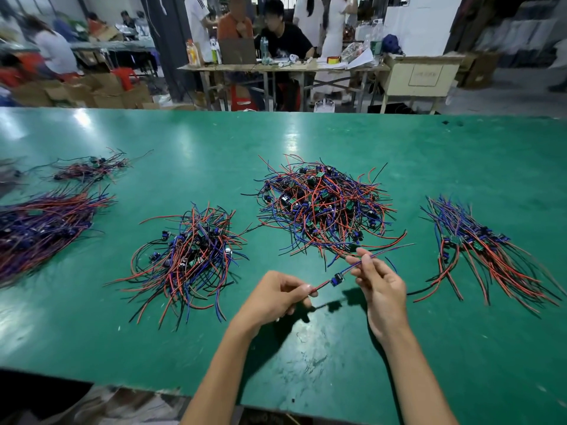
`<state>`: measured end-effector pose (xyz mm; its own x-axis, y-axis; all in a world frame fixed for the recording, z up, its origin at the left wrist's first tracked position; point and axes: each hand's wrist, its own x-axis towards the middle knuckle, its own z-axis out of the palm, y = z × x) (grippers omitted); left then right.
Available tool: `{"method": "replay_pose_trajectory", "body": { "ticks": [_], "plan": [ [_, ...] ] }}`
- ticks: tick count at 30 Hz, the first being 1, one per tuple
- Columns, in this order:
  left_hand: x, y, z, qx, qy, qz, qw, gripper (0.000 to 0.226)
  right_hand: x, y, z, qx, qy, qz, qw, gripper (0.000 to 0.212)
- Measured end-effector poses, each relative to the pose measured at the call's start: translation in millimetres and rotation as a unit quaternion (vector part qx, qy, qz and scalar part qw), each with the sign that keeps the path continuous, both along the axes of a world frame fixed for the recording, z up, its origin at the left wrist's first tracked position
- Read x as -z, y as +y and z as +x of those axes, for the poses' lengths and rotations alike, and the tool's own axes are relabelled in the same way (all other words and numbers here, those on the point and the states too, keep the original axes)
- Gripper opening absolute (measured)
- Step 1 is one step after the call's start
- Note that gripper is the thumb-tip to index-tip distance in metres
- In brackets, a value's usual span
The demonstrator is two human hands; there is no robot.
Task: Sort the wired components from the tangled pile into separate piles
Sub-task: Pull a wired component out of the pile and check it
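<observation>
A tangled pile [322,204] of red, blue and black wired components lies mid-table. Just in front of it I hold one wired component [337,279] stretched above the green table [306,357]. My left hand [276,297] pinches its red wire end. My right hand [379,282] pinches its blue wires, which run on up and right past my fingers. A looser pile [190,259] lies to the left, and a combed pile [478,253] lies to the right.
Two more wire piles [40,228] [89,170] sit at the far left of the table. Beyond the table's far edge are people at a desk [276,67], cardboard boxes [92,90] and a cabinet [420,78].
</observation>
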<state>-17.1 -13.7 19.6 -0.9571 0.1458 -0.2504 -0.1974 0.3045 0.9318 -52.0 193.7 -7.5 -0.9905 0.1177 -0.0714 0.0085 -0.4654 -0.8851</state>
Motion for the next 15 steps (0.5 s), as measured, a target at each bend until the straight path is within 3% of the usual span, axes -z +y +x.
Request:
{"method": "replay_pose_trajectory", "body": {
  "ticks": [5, 9, 15],
  "plan": [
    [-0.4, 3.0, 0.1, -0.056, 0.131, -0.074, 0.987, 0.006, -4.4, 4.3, 1.6, -0.032, -0.005, -0.056, 0.998, 0.028],
    [6.2, 15.0, 3.5, -0.124, 0.253, -0.092, 0.955, 0.016, -6.2, 7.2, 3.3, -0.036, -0.003, -0.068, 0.997, 0.022],
    [25.9, 23.5, 9.6, -0.156, 0.306, -0.132, 0.93, 0.01, -6.1, 5.2, 4.0, -0.014, -0.014, -0.085, 0.996, 0.018]
  ]
}}
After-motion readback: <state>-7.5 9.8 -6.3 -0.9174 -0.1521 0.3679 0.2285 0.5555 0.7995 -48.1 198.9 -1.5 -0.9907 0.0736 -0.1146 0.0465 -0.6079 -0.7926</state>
